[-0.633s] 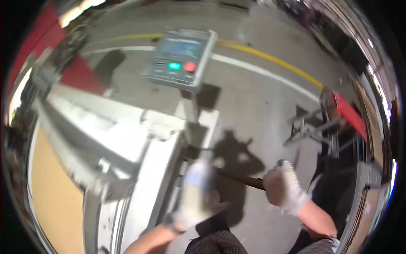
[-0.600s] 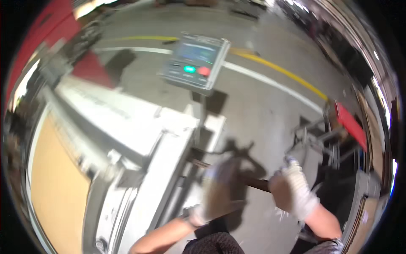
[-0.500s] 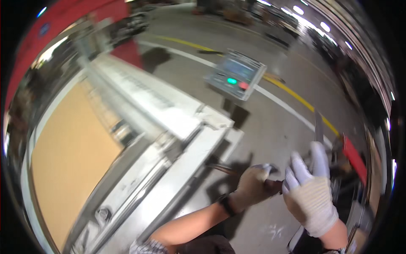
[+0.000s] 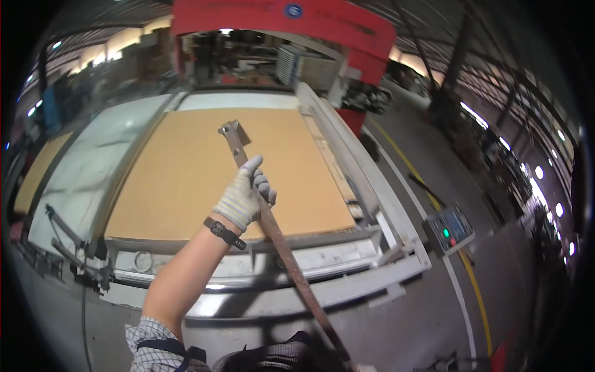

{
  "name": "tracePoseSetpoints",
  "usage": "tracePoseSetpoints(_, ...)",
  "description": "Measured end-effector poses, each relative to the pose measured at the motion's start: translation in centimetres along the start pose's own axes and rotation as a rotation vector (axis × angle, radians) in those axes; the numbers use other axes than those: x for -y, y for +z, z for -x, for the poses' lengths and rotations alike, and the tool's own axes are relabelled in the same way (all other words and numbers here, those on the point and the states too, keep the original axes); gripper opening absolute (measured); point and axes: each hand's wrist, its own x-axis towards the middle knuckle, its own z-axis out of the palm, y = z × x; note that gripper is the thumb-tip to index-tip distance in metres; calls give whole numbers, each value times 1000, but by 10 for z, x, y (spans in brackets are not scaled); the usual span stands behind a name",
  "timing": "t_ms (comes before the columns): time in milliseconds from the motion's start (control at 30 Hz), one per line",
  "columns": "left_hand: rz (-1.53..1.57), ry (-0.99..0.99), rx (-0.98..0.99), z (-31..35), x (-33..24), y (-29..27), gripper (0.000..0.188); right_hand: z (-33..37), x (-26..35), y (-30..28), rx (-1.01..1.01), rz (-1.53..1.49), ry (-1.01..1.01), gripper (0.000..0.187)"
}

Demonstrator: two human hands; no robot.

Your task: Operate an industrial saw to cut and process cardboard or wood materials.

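My left hand (image 4: pixel 243 193), in a pale knitted work glove, is wrapped round a long, rust-brown metal bar (image 4: pixel 286 255). The bar slants from my body at the lower edge up over the front of a machine bed. Its upper end carries a small bracket with a hole or bolt. Beneath that end lies a broad tan board (image 4: pixel 186 167) on the bed; the bar appears held above it, not resting on it. A dark band (image 4: pixel 224 233) circles my left wrist. My right hand is out of view; a pale sliver at the lower edge is too small to identify.
A red machine gantry (image 4: pixel 285 18) spans the far end. White frame rails (image 4: pixel 347 155) border the board. To the right stands a control box (image 4: pixel 449 229) with a lit green button, near yellow and white floor lines. Jointed metal arms (image 4: pixel 74 248) stick out at the left front.
The view has swung left onto the machine bed. My left hand has come up over the board's front with the bar. My right hand, open earlier, has left the view.
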Motion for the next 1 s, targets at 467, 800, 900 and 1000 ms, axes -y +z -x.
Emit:
tracePoseSetpoints(467,-2629,-378,-267,47,-115,-235,102,-592,39,-72,103,-917,448,32)
tracePoseSetpoints(800,-2512,246,-269,77,-137,-294,79,-775,-131,15,-184,-182,343,45)
tracePoseSetpoints(900,-2471,176,-364,96,-134,-297,71,-685,-77,-17,-66,-499,462,37)
tracePoseSetpoints(1000,-2388,213,-183,94,-149,-306,54,-694,-29,-43,-59,-557,572,34)
